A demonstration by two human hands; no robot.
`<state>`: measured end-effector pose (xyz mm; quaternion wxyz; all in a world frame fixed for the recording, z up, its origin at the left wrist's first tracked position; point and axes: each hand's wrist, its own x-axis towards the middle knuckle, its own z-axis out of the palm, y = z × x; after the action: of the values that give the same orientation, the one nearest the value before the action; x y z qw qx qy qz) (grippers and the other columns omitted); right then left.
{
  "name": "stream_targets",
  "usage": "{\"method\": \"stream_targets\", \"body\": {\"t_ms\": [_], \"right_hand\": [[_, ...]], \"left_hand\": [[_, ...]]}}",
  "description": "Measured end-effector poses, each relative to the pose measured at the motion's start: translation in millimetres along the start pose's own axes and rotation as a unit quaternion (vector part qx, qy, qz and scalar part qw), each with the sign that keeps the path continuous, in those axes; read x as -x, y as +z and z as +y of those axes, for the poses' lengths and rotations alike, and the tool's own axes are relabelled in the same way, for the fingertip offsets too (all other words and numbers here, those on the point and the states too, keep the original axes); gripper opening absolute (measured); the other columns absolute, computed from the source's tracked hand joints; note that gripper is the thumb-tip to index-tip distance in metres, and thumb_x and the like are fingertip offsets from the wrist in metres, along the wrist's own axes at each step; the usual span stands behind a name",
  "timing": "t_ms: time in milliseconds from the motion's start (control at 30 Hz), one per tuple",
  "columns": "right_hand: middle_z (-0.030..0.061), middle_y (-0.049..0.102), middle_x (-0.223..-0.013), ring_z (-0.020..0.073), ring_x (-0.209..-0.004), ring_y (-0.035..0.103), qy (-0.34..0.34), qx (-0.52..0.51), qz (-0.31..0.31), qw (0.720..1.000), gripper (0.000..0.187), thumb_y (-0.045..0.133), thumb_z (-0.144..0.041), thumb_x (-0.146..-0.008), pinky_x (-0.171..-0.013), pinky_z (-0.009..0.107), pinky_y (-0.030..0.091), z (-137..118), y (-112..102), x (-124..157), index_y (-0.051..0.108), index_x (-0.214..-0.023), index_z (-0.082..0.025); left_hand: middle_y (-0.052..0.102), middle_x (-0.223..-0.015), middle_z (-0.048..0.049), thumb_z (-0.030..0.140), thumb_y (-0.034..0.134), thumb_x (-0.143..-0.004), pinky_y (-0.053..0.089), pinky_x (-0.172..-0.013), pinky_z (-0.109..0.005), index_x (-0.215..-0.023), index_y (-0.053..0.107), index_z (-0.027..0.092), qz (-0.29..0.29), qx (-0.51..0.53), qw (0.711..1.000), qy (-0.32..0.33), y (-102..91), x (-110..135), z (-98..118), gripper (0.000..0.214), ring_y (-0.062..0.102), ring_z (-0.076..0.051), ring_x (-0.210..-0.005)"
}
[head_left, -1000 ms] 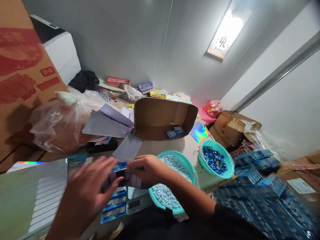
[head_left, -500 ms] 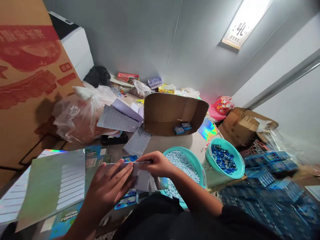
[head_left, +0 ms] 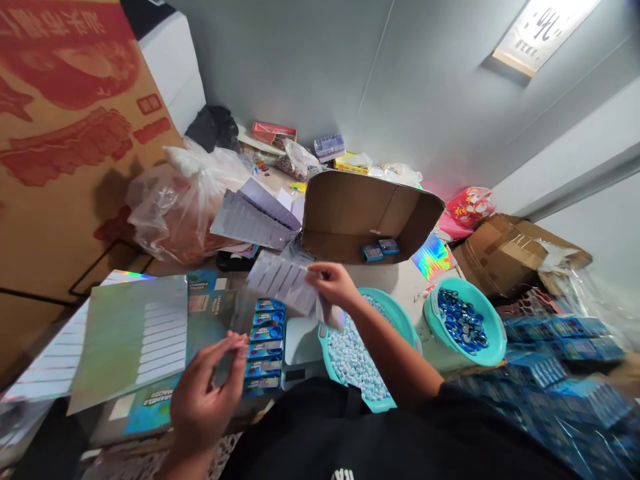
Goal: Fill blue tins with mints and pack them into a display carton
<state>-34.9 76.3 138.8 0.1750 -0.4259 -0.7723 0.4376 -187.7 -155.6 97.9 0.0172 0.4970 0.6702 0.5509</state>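
Note:
My right hand [head_left: 334,285] is closed on a sticker sheet [head_left: 281,280] with white strips, holding it by its right end above the table. Part of the sheet hangs down, bent, below the fingers. My left hand [head_left: 209,380] is raised at the lower left, thumb and fingertips pressed together; whatever they pinch, if anything, is too small to make out. Between the hands several small blue boxes [head_left: 265,348] stand in a row. To their right lies a flat pale grey device [head_left: 303,341]. Behind my right wrist is a turquoise basin [head_left: 413,329] of pale blue pellets [head_left: 350,353].
An upturned-sided cardboard box [head_left: 350,210] holds two blue boxes [head_left: 380,249]. A second turquoise basin [head_left: 493,350] contains shiny blue discs [head_left: 463,321]. Printed sheets [head_left: 135,333] lie left, beside a large carton [head_left: 65,200]. Stacked blue packs [head_left: 565,380] fill the right.
My hands have come apart: the right has moved away with the sticker sheet, the left has drawn back with its fingertips pinched. The row of blue boxes is now uncovered. The camera view has shifted.

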Motion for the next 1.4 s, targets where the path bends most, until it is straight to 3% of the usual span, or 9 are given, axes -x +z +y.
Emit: {"method": "stream_targets", "body": {"t_ms": [133, 300, 367, 433, 533, 633, 900, 1133, 1400], "right_hand": [[0.0158, 0.070, -0.117, 0.0290, -0.108, 0.064, 0.036, 0.063, 0.017, 0.997, 0.034, 0.060, -0.014, -0.086, -0.092, 0.042, 0.050, 23, -2, -45, 0.069, -0.119, -0.011], [0.0128, 0.063, -0.132, 0.0251, -0.125, 0.055, -0.024, 0.065, -0.053, 0.996, 0.038, 0.065, -0.021, -0.089, -0.109, 0.041, 0.040, 24, 38, -15, 0.064, -0.127, -0.019], [0.0071, 0.067, -0.124, 0.0206, -0.115, 0.062, -0.061, -0.031, -0.137, 0.988, 0.041, 0.069, -0.033, -0.088, -0.101, 0.034, 0.046, 28, 67, 14, 0.064, -0.127, -0.023], [0.0067, 0.070, -0.115, 0.0214, -0.100, 0.067, -0.002, -0.176, -0.170, 0.970, 0.050, 0.076, -0.043, -0.079, -0.084, 0.032, 0.053, 38, 97, 40, 0.066, -0.123, -0.022], [0.0034, 0.071, -0.082, 0.0183, -0.073, 0.066, 0.105, -0.280, -0.103, 0.949, 0.036, 0.077, -0.047, -0.074, -0.069, 0.030, 0.053, 58, 133, 61, 0.072, -0.093, -0.016], [-0.0002, 0.066, -0.073, 0.0151, -0.065, 0.062, 0.140, -0.292, -0.028, 0.946, 0.031, 0.075, -0.040, -0.075, -0.067, 0.029, 0.052, 73, 151, 63, 0.069, -0.094, -0.017], [-0.0027, 0.063, -0.072, 0.0135, -0.065, 0.060, 0.200, -0.271, 0.091, 0.937, 0.024, 0.071, -0.019, -0.069, -0.068, 0.027, 0.052, 86, 164, 54, 0.062, -0.091, -0.018], [-0.0039, 0.058, -0.078, 0.0088, -0.059, 0.050, 0.214, -0.228, 0.114, 0.943, 0.026, 0.069, -0.014, -0.064, -0.061, 0.023, 0.046, 90, 155, 56, 0.062, -0.089, -0.018], [-0.0009, 0.058, -0.074, 0.0154, -0.066, 0.059, 0.241, -0.094, 0.128, 0.957, 0.030, 0.060, -0.008, -0.068, -0.061, 0.026, 0.051, 69, 177, 68, 0.060, -0.097, -0.017]], "left_hand": [[0.075, -0.097, -0.0050, 0.053, 0.069, -0.080, 0.057, -0.080, -0.034, -0.110, 0.072, 0.022, 0.005, 0.033, 0.941, -0.336, 1.7, 19, -15, 0.043, 0.071, -0.022, -0.085], [0.077, -0.097, -0.0083, 0.068, 0.067, -0.069, 0.054, -0.094, -0.043, -0.102, 0.076, 0.021, -0.046, 0.059, 0.887, -0.457, 16.2, 21, -40, 0.059, 0.070, -0.030, -0.100], [0.078, -0.088, -0.0090, 0.069, 0.068, -0.069, 0.059, -0.082, -0.042, -0.110, 0.074, 0.018, -0.077, 0.088, 0.874, -0.472, 26.4, 19, -47, 0.065, 0.073, -0.030, -0.089], [0.078, -0.086, -0.0097, 0.068, 0.070, -0.066, 0.060, -0.077, -0.040, -0.116, 0.071, 0.016, -0.110, 0.126, 0.863, -0.477, 36.5, 17, -50, 0.072, 0.074, -0.028, -0.085], [0.078, -0.095, -0.0125, 0.065, 0.074, -0.061, 0.058, -0.086, -0.039, -0.113, 0.070, 0.013, -0.136, 0.150, 0.858, -0.472, 47.8, 12, -56, 0.074, 0.074, -0.028, -0.092], [0.077, -0.098, -0.0138, 0.061, 0.073, -0.059, 0.057, -0.088, -0.040, -0.104, 0.071, 0.013, -0.150, 0.128, 0.861, -0.468, 54.6, 7, -62, 0.066, 0.073, -0.028, -0.093], [0.075, -0.082, -0.0092, 0.050, 0.068, -0.065, 0.051, -0.070, -0.037, -0.082, 0.071, 0.019, -0.210, -0.029, 0.883, -0.419, 68.4, -8, -74, 0.036, 0.069, -0.028, -0.076], [0.072, -0.081, -0.0068, 0.047, 0.066, -0.069, 0.046, -0.062, -0.032, -0.080, 0.071, 0.020, -0.250, -0.064, 0.889, -0.378, 67.3, -8, -77, 0.030, 0.062, -0.022, -0.068], [0.052, -0.075, 0.0022, 0.055, 0.075, -0.057, 0.047, -0.053, -0.030, -0.110, 0.062, 0.017, -0.197, -0.015, 0.904, -0.380, 61.3, -3, -100, 0.066, 0.051, -0.015, -0.054]]}}
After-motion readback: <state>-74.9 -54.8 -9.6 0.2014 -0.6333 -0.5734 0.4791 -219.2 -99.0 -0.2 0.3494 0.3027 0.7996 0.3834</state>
